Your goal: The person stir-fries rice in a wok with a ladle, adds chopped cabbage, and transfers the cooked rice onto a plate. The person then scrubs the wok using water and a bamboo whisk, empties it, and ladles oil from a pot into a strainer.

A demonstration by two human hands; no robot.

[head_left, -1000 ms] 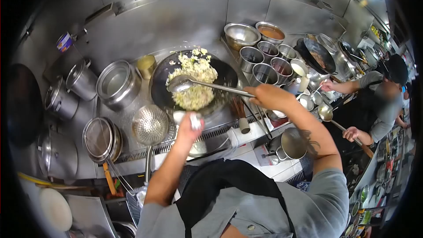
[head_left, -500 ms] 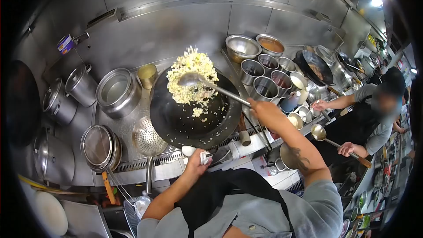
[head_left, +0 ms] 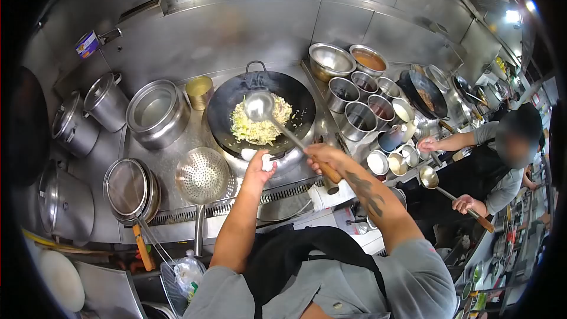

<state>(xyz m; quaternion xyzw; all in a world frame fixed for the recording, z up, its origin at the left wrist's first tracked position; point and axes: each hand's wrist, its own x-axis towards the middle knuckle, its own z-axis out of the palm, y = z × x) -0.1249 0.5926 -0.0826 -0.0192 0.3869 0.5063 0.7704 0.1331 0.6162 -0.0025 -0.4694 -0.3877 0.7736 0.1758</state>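
Note:
A black wok (head_left: 295, 91) sits on the stove with rice and bits of green and yellow (head_left: 254, 129) gathered in its middle. At the wok's near rim, my left hand (head_left: 258, 168) is closed round a white cloth (head_left: 268, 163) that covers the grip there. My right hand (head_left: 326, 159) grips the long handle of a metal ladle (head_left: 259, 106), whose bowl is over the rice. The ladle's wooden end sticks out below my right hand.
A perforated strainer (head_left: 202, 176), a large pot (head_left: 157, 113) and mesh sieves (head_left: 126, 192) are on the left. Metal containers (head_left: 359, 120) and bowls (head_left: 332, 61) stand on the right. Further right, a co-worker (head_left: 481, 168) holds another ladle (head_left: 429, 177).
The wok was tilted with rice flung toward its far side; now it sits level and the rice is back in the middle. My right hand has come down and nearer, drawing the ladle with it.

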